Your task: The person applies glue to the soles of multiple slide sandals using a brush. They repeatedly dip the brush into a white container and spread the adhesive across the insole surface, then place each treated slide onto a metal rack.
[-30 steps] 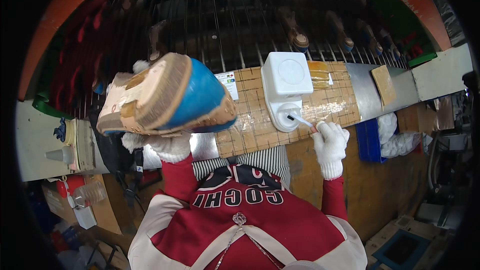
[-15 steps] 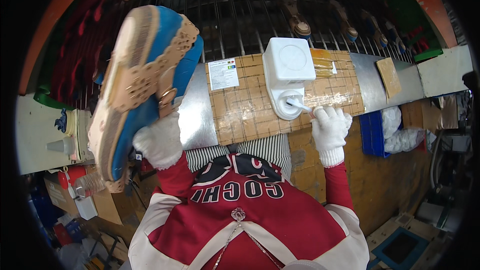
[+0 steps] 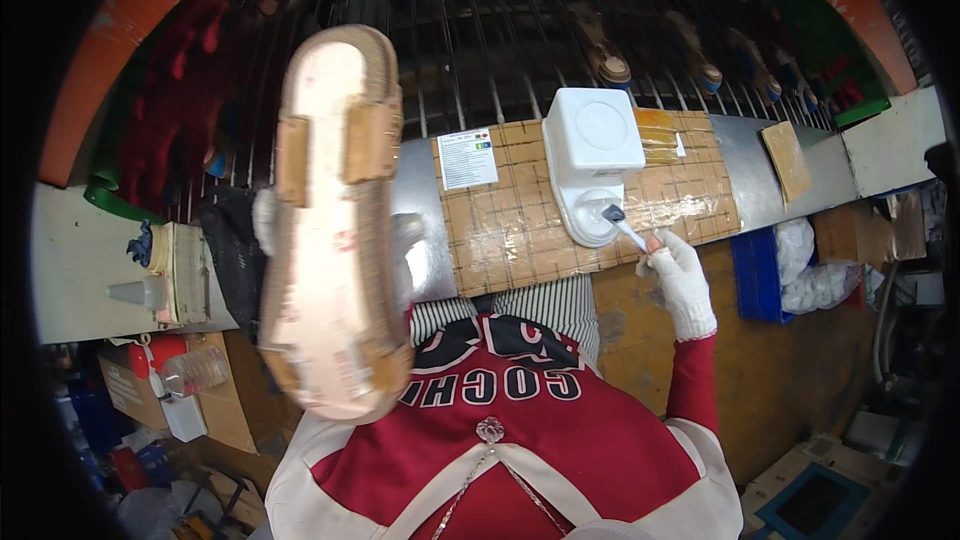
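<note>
White cone: lies on its side (image 3: 140,292) on the pale side surface at the far left.
Clear bottle: lies below the cone (image 3: 200,370), beside a red item.
Black bag: hangs just left of the sandal (image 3: 228,255).
Left hand: gloved in white (image 3: 405,245), mostly hidden behind the sandal; glove shows at both its edges. It holds the sandal up, but how far the fingers spread I cannot tell.
Sandal: raised in front of the person's left side (image 3: 338,220), pale sole facing the camera, tan straps at the edges, slightly blurred.
Printed sheet: flat (image 3: 467,159) on the taped cardboard (image 3: 500,240).
White dispenser: stands on the cardboard (image 3: 597,135), its round cup toward the person.
Brush: slants (image 3: 632,233), dark bristles at the cup's right rim; contact is unclear.
Right hand: gloved (image 3: 685,288), fingers and thumb pinched on the brush handle.
Blue crate: right of that hand (image 3: 757,275), holding white plastic bags.
</note>
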Action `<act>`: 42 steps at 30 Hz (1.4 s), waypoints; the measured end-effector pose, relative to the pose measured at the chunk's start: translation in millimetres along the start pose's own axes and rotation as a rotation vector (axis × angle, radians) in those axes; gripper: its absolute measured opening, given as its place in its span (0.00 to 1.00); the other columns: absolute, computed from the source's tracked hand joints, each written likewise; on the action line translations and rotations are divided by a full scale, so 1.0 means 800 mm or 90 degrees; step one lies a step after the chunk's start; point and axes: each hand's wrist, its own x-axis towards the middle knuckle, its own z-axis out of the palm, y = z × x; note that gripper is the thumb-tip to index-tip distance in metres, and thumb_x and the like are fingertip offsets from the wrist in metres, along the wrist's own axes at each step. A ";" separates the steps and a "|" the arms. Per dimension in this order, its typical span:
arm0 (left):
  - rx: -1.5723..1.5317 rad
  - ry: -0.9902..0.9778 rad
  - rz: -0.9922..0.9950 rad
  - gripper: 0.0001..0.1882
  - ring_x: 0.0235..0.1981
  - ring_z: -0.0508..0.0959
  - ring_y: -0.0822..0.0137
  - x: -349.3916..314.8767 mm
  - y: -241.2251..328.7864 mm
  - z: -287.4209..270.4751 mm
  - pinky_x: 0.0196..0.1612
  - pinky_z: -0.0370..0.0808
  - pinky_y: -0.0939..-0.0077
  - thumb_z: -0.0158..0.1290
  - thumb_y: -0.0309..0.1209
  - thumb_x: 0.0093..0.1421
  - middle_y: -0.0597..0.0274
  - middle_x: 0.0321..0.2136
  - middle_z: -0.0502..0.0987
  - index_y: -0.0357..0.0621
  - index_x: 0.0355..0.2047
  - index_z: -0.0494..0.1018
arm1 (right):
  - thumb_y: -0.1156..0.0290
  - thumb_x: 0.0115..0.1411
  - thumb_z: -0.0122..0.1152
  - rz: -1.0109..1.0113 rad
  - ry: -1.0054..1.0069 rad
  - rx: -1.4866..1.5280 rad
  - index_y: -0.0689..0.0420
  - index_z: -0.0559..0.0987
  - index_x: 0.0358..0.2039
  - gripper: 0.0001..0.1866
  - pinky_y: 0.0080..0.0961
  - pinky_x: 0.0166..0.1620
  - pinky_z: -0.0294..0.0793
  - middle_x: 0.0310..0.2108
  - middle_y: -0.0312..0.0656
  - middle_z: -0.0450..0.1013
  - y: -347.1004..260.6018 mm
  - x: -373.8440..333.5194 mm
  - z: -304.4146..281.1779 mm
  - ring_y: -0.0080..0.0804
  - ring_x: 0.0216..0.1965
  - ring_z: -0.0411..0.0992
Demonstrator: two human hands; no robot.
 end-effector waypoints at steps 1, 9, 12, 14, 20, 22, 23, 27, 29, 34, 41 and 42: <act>-0.055 -0.001 -0.068 0.46 0.62 0.73 0.59 -0.005 -0.003 0.009 0.63 0.73 0.58 0.55 0.55 0.60 0.47 0.64 0.68 0.35 0.69 0.57 | 0.59 0.71 0.54 0.043 -0.032 0.056 0.58 0.77 0.34 0.15 0.15 0.29 0.62 0.23 0.31 0.72 0.001 0.000 -0.001 0.15 0.24 0.65; -0.325 -0.092 -0.243 0.40 0.61 0.74 0.58 -0.013 -0.087 0.064 0.62 0.76 0.61 0.54 0.40 0.63 0.46 0.64 0.67 0.36 0.71 0.55 | 0.76 0.53 0.71 -0.402 0.215 -0.278 0.58 0.79 0.31 0.07 0.26 0.38 0.67 0.26 0.34 0.76 -0.064 -0.002 0.050 0.25 0.28 0.70; -0.287 -0.096 -0.272 0.38 0.61 0.74 0.58 -0.008 -0.094 0.070 0.62 0.77 0.62 0.53 0.35 0.64 0.45 0.64 0.67 0.36 0.71 0.54 | 0.78 0.45 0.75 -0.657 0.330 -0.373 0.57 0.84 0.31 0.11 0.32 0.45 0.68 0.29 0.36 0.79 -0.114 -0.006 0.066 0.35 0.34 0.73; -0.349 -0.125 -0.275 0.37 0.61 0.74 0.57 -0.003 -0.093 0.072 0.61 0.78 0.63 0.53 0.31 0.65 0.45 0.64 0.67 0.36 0.72 0.53 | 0.81 0.44 0.75 -0.719 0.339 -0.330 0.57 0.86 0.35 0.14 0.31 0.45 0.68 0.31 0.37 0.80 -0.138 -0.008 0.078 0.35 0.35 0.73; -0.270 -0.169 -0.255 0.40 0.62 0.73 0.57 -0.001 -0.080 0.069 0.64 0.74 0.62 0.56 0.34 0.63 0.46 0.65 0.65 0.38 0.72 0.53 | 0.75 0.55 0.72 -0.467 0.122 -0.068 0.60 0.87 0.37 0.09 0.28 0.46 0.70 0.35 0.40 0.79 -0.146 0.001 0.124 0.34 0.40 0.73; -0.215 -0.125 -0.245 0.44 0.59 0.76 0.54 -0.005 -0.078 0.069 0.60 0.78 0.60 0.57 0.40 0.60 0.39 0.62 0.67 0.32 0.70 0.52 | 0.75 0.55 0.72 -0.466 0.137 -0.037 0.60 0.87 0.37 0.09 0.27 0.46 0.70 0.35 0.40 0.78 -0.146 0.008 0.136 0.32 0.39 0.73; -0.188 -0.105 -0.243 0.46 0.57 0.78 0.52 -0.007 -0.077 0.068 0.58 0.80 0.60 0.58 0.43 0.59 0.36 0.61 0.67 0.29 0.69 0.51 | 0.75 0.55 0.72 -0.474 0.145 -0.035 0.60 0.87 0.37 0.08 0.27 0.46 0.70 0.35 0.39 0.78 -0.148 0.011 0.139 0.32 0.39 0.73; -0.192 -0.111 -0.255 0.45 0.58 0.76 0.50 -0.004 -0.071 0.062 0.60 0.78 0.57 0.57 0.41 0.58 0.37 0.62 0.67 0.31 0.70 0.52 | 0.73 0.55 0.73 -0.567 0.233 -0.139 0.59 0.87 0.37 0.08 0.29 0.45 0.67 0.35 0.38 0.78 -0.170 0.023 0.140 0.32 0.38 0.72; -0.166 -0.139 -0.230 0.43 0.63 0.72 0.56 -0.001 -0.067 0.059 0.64 0.73 0.62 0.57 0.37 0.60 0.44 0.65 0.65 0.32 0.70 0.54 | 0.73 0.52 0.74 -0.661 0.320 -0.228 0.57 0.87 0.36 0.09 0.30 0.45 0.64 0.34 0.38 0.78 -0.183 0.029 0.140 0.34 0.37 0.72; -0.196 -0.178 -0.250 0.43 0.64 0.70 0.57 0.002 -0.057 0.056 0.65 0.71 0.63 0.56 0.37 0.60 0.45 0.66 0.64 0.32 0.71 0.54 | 0.73 0.49 0.75 -0.736 0.307 -0.285 0.56 0.86 0.33 0.09 0.31 0.45 0.64 0.34 0.38 0.78 -0.203 0.031 0.128 0.36 0.37 0.72; -0.012 -0.186 -0.192 0.42 0.61 0.74 0.53 0.009 -0.064 0.039 0.64 0.75 0.58 0.54 0.37 0.61 0.40 0.65 0.65 0.33 0.71 0.51 | 0.70 0.50 0.75 -0.668 0.144 -0.276 0.55 0.86 0.32 0.09 0.31 0.44 0.65 0.33 0.37 0.77 -0.203 0.026 0.111 0.36 0.36 0.72; -0.013 -0.202 -0.174 0.42 0.61 0.74 0.53 0.010 -0.065 0.038 0.64 0.75 0.59 0.53 0.37 0.62 0.40 0.65 0.65 0.33 0.71 0.51 | 0.70 0.50 0.75 -0.665 0.145 -0.287 0.55 0.86 0.32 0.09 0.31 0.44 0.65 0.32 0.37 0.77 -0.203 0.025 0.111 0.36 0.36 0.72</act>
